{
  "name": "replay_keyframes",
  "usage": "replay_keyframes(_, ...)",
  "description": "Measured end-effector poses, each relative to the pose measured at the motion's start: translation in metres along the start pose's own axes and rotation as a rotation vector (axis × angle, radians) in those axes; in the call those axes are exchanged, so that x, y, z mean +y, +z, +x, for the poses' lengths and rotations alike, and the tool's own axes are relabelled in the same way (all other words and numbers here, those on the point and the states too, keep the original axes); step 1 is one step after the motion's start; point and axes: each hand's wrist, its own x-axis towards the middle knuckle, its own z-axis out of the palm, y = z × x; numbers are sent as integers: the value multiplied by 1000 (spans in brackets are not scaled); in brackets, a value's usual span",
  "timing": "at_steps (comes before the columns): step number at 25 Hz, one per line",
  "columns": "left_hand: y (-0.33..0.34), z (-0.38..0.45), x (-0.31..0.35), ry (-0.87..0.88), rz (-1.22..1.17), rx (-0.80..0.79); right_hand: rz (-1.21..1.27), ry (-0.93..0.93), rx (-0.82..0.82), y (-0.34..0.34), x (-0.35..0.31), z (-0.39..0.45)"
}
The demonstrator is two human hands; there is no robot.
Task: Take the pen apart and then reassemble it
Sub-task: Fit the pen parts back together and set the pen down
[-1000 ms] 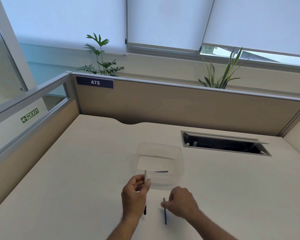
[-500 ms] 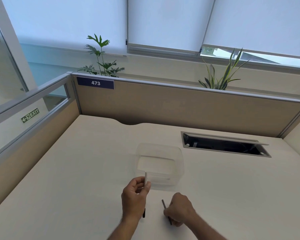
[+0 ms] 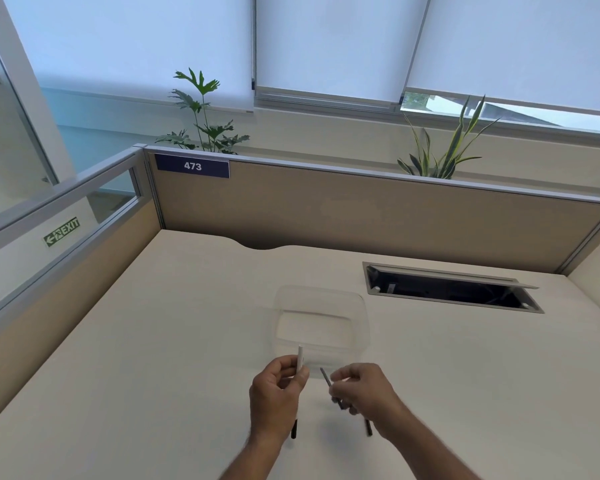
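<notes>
My left hand grips a white pen barrel upright, and a black end sticks out below the fist. My right hand pinches a thin dark refill, tilted with its upper tip pointing toward the barrel, a short gap apart. Another short dark piece shows under my right wrist; I cannot tell whether it lies on the desk. Both hands hover just in front of a clear plastic container.
The beige desk is bounded by partition walls at the back and left. An open cable hatch is set into the desk at the back right. Two plants stand behind the partition.
My right hand picked the dark refill up off the desk, raised it and tilted it toward the barrel. My left hand stayed almost in place with the barrel.
</notes>
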Motion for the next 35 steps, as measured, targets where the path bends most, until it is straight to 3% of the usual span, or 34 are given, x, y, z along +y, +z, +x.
replay_keyframes(5, 3, -1, 1, 15, 9, -10, 353, -46, -146, -8, -12, -3)
replay_keyframes(10, 6, -3, 4, 63, 36, -32, 470, -246, 2, -8, -31, -12)
replay_keyframes(15, 8, -8, 11, 110, 65, -58, 457, -439, 120, -1, -43, -21)
replay_keyframes(35, 9, -12, 4, 104, 78, -84, 358, -519, 111, 0, -32, -14)
